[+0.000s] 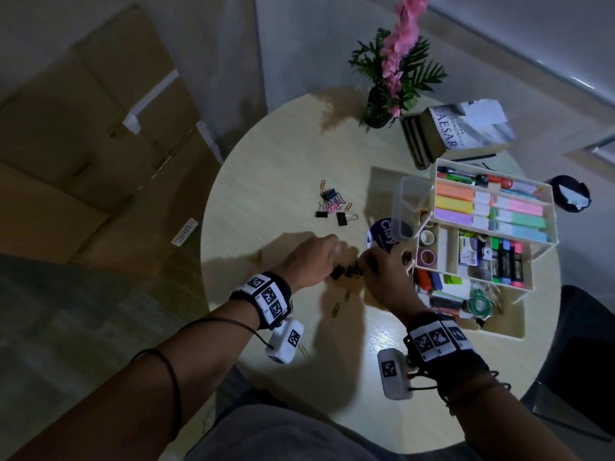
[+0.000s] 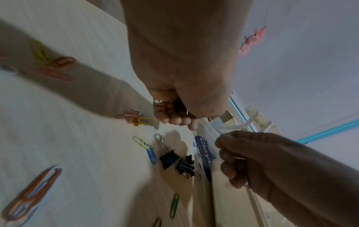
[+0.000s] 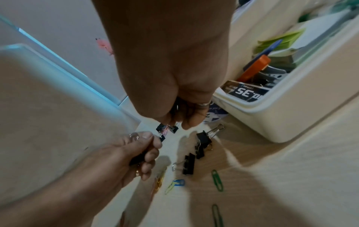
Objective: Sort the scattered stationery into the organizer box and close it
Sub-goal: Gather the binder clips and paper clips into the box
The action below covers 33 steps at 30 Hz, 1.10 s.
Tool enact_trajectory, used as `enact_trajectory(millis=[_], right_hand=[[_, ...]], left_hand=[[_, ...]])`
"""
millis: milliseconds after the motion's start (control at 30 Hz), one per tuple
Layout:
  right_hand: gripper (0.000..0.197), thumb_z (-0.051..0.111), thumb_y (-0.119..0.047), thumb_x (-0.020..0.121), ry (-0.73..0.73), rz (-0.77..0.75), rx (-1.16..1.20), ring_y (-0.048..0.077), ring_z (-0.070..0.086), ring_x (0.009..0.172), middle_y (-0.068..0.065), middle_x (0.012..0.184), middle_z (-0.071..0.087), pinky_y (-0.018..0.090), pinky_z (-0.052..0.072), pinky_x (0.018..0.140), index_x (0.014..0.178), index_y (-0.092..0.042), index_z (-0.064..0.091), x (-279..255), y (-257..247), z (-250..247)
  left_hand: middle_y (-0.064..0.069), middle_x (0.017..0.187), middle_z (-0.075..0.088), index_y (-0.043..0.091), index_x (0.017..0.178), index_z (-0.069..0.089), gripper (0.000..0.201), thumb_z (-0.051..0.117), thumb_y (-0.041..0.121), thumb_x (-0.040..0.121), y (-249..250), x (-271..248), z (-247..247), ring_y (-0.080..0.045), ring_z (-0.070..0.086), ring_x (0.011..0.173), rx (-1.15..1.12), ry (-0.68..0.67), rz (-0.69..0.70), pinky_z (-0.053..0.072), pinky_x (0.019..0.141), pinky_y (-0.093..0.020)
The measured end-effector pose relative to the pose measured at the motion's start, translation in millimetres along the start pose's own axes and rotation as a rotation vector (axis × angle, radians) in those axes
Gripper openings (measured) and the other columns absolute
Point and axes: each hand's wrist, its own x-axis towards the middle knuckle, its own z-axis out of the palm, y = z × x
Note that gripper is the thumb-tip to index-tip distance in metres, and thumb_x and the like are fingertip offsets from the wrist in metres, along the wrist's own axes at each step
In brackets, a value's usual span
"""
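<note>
Left hand is curled round small black metal binder clips; right hand pinches the same cluster from above. Both hover over the pale round wooden surface. The open cream plastic organizer box stands at 3 o'clock of the hands; loose black clips and coloured paper clips lie beneath.

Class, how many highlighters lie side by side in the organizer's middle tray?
3, side by side at the right end of the tray: green, blue, pink. More may be hidden.
</note>
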Motion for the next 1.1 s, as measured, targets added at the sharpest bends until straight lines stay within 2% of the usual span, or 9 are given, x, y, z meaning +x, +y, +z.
enact_trajectory(millis=[67,167,267,300,500,567,667,800,1100], right_hand=[[0.015,0.059,-0.007,0.101,-0.015,-0.043,-0.152,0.023,0.065,0.081,0.008,0.094,0.066,0.040,0.058,0.075,0.092,-0.008,0.071,4,0,3],[0.015,0.061,0.001,0.096,-0.013,-0.058,-0.276,0.030,0.063,0.085,0.014,0.102,0.063,0.032,0.051,0.076,0.095,-0.003,0.075,8,-3,5],[0.018,0.064,0.004,0.095,-0.040,-0.096,-0.375,0.031,0.062,0.099,0.017,0.113,0.063,0.033,0.043,0.091,0.109,-0.001,0.075,10,-9,2],[0.021,0.063,0.002,0.097,-0.053,-0.124,-0.432,0.030,0.061,0.106,0.016,0.117,0.064,0.033,0.034,0.097,0.114,-0.002,0.074,10,-11,0],[0.027,0.063,-0.007,0.100,-0.107,-0.093,-0.493,0.023,0.057,0.114,0.014,0.127,0.062,0.017,0.024,0.088,0.127,-0.009,0.069,14,-10,-4],[0.047,0.070,-0.008,0.095,-0.160,-0.068,-0.518,0.022,0.056,0.119,0.012,0.136,0.054,0.024,0.032,0.097,0.140,-0.015,0.058,12,-9,-6],[0.072,0.076,-0.008,0.089,-0.222,-0.096,-0.539,0.028,0.058,0.123,0.013,0.141,0.046,0.046,0.038,0.115,0.152,-0.021,0.042,10,-6,-1],[0.057,0.078,-0.023,0.090,-0.210,-0.097,-0.467,0.034,0.063,0.114,0.017,0.138,0.045,0.046,0.057,0.102,0.142,-0.021,0.055,14,3,13],[0.024,0.060,-0.011,0.098,-0.140,-0.143,-0.626,0.034,0.064,0.104,0.014,0.116,0.062,0.039,0.058,0.087,0.121,-0.012,0.069,23,32,39]], left_hand=[[-0.007,0.092,0.071,0.011,0.115,0.062,0.013,0.056,0.014,0.104,-3,0,-4,-0.024,0.066,0.075,0.067,-0.033,0.017,0.045,0.060,-0.029],[-0.004,0.101,0.073,0.020,0.134,0.058,0.045,0.073,0.027,0.092,-1,0,-7,-0.023,0.069,0.084,0.273,-0.132,0.092,0.055,0.067,-0.033],[-0.004,0.102,0.071,0.020,0.129,0.063,0.039,0.074,0.026,0.092,8,1,-5,-0.026,0.069,0.087,0.415,-0.185,0.121,0.046,0.067,-0.028],[-0.004,0.104,0.071,0.019,0.126,0.065,0.034,0.074,0.024,0.093,10,1,-2,-0.026,0.069,0.089,0.449,-0.189,0.118,0.044,0.068,-0.028],[-0.007,0.109,0.074,0.018,0.121,0.071,0.031,0.077,0.021,0.091,8,2,7,-0.027,0.072,0.094,0.461,-0.145,0.062,0.051,0.073,-0.030],[-0.007,0.102,0.076,0.017,0.117,0.070,0.029,0.078,0.022,0.090,9,1,8,-0.025,0.072,0.088,0.436,-0.137,0.072,0.048,0.069,-0.028],[-0.005,0.092,0.076,0.017,0.111,0.068,0.025,0.077,0.025,0.090,8,-2,5,-0.022,0.068,0.078,0.344,-0.114,0.081,0.047,0.067,-0.028],[0.003,0.083,0.072,0.024,0.093,0.064,0.018,0.078,0.029,0.085,3,-8,1,-0.016,0.066,0.073,0.236,-0.065,0.063,0.047,0.062,-0.026],[0.003,0.086,0.075,0.021,0.102,0.073,0.025,0.080,0.031,0.080,-4,-25,6,-0.017,0.068,0.075,0.116,0.004,0.016,0.056,0.065,-0.032]])
